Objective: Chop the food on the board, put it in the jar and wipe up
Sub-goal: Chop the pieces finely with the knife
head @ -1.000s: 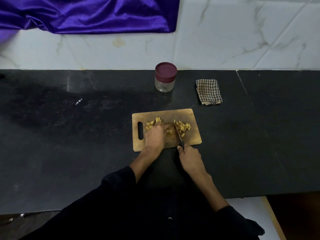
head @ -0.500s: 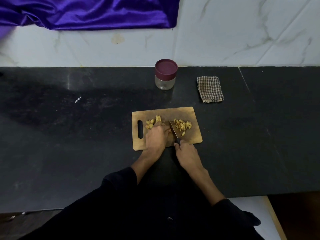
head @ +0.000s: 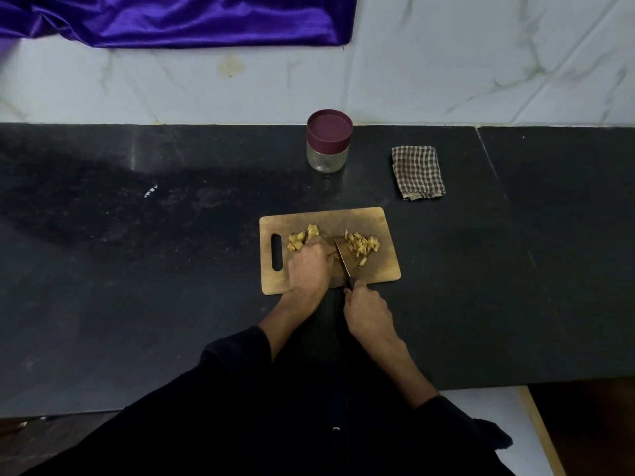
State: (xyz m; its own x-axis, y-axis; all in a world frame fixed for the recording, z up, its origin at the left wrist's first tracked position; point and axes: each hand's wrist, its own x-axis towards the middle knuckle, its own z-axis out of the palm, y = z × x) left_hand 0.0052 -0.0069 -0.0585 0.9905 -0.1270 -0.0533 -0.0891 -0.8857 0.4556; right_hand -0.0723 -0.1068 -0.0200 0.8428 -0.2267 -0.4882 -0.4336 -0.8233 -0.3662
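Chopping is the step in hand. The right hand (head: 369, 312) grips the handle of the knife (head: 343, 262), fingers curled round it, blade lying on the board (head: 378, 269) between two heaps of food (head: 362, 243): cut pieces to the blade's right, coarser chunks to its left. The left hand (head: 309, 266) rests on the board, fingers bent over the chunk at the blade; whether they pinch it cannot be told. The jar (head: 329, 140) stands behind the board, well apart, lid on. The cloth (head: 417, 172) lies folded to the jar's right, untouched. Judgement: the left heap needs more cuts; next, the jar must be opened before filling.
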